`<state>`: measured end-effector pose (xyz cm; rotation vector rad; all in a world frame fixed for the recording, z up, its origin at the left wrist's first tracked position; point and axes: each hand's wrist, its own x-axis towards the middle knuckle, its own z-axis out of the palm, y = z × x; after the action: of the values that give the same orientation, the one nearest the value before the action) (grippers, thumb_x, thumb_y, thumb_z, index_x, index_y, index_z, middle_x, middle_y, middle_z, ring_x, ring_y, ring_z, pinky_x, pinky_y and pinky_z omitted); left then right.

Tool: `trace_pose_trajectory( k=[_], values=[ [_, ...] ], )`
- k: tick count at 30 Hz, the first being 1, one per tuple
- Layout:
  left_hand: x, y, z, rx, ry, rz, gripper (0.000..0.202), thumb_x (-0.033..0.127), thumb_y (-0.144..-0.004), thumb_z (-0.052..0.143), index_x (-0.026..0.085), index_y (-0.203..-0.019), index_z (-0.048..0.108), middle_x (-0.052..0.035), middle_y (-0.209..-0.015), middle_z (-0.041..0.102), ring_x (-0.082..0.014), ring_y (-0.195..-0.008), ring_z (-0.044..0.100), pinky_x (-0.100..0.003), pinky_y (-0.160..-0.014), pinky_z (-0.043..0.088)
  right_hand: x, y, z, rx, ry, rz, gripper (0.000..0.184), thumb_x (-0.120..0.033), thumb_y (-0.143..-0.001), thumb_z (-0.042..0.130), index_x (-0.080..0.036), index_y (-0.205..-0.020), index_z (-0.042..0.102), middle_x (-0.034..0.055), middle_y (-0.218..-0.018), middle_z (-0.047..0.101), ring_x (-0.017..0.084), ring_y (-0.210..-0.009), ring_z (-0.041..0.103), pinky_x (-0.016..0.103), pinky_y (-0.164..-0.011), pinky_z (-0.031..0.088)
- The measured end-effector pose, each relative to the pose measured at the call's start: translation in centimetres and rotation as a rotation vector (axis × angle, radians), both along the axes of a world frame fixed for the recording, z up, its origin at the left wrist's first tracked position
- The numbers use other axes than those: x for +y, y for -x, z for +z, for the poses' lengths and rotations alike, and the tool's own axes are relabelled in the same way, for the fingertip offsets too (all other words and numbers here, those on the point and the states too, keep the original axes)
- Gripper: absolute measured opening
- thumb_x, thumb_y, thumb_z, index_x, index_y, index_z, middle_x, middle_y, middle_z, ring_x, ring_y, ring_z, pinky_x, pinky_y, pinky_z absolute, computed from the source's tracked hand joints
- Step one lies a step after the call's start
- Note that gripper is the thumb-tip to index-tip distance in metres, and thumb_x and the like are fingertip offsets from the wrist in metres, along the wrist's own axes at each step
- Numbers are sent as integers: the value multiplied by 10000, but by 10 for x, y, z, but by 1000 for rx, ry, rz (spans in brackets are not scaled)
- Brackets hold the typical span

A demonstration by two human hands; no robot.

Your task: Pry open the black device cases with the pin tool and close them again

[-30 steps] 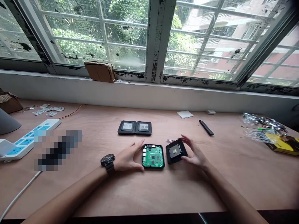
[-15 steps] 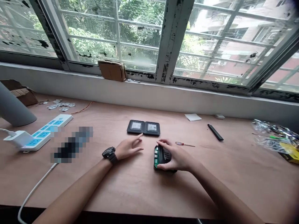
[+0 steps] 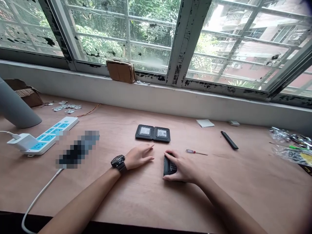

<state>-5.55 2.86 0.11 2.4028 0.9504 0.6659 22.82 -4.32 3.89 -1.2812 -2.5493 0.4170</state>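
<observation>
Black enclosure (image 3: 166, 169): lower centre of frame, flat on tabletop (image 3: 136, 201); cover (image 3: 173, 166) now hides the circuit board exposed half a second ago.
Right hand (image 3: 182, 167): thumb and fingers clasping enclosure's edges.
Left hand (image 3: 136, 157): fingers loosely spread, left of enclosure.

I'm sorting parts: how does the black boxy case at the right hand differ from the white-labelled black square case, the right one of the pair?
The black boxy case is gripped by the right hand; the white-labelled black square case is untouched. The boxy case is partly covered; the labelled case shows its whole top. Both are black and rest on the wooden table.
</observation>
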Motion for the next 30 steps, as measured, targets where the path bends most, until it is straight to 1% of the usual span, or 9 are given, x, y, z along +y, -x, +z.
trace_pose_trajectory(
  k=[4,8,14,19,26,30],
  values=[
    [0,0,-1,0,-7,2,555,470,-947,675,230,-1434,558,-59,-1460,590,-259,-1315,582,-371,-1106,454,-1,0,6,-11,6,-3,911,-713,-762,721,-196,-1480,504,163,-1510,487,373,-1323,524,467,-1106,460],
    [1,0,-2,3,-15,17,571,463,-945,681,233,-1450,542,-61,-1435,612,-256,-1289,602,-365,-1085,467,-2,1,10,-31,7,-10,926,-723,-765,710,-171,-1479,502,163,-1506,489,364,-1319,524,460,-1102,463],
    [0,0,0,-1,-12,19,614,453,-947,680,250,-1494,490,-61,-1405,637,-252,-1262,623,-361,-1061,483,-2,0,8,-46,-11,-3,914,-721,-769,706,-173,-1473,506,160,-1493,503,359,-1305,532,453,-1081,477],
    [0,-1,0,9,-16,28,618,457,-949,672,243,-1498,487,-67,-1402,639,-260,-1256,628,-367,-1052,492,-3,-1,8,-48,-25,6,920,-754,-763,693,-181,-1461,519,162,-1493,508,358,-1290,546,441,-1068,485],
    [0,-1,2,9,2,29,640,443,-949,674,244,-1518,458,-62,-1384,651,-254,-1258,626,-361,-1052,489,-4,0,8,-49,-54,17,896,-733,-788,685,-167,-1463,520,168,-1495,515,356,-1281,557,440,-1073,480],
    [0,-1,2,0,11,24,633,430,-948,679,243,-1513,464,-61,-1367,663,-250,-1244,633,-362,-1051,486,-4,-1,7,-54,-60,24,910,-750,-789,669,-167,-1471,515,165,-1507,509,363,-1299,548,447,-1076,480]
  ],
)
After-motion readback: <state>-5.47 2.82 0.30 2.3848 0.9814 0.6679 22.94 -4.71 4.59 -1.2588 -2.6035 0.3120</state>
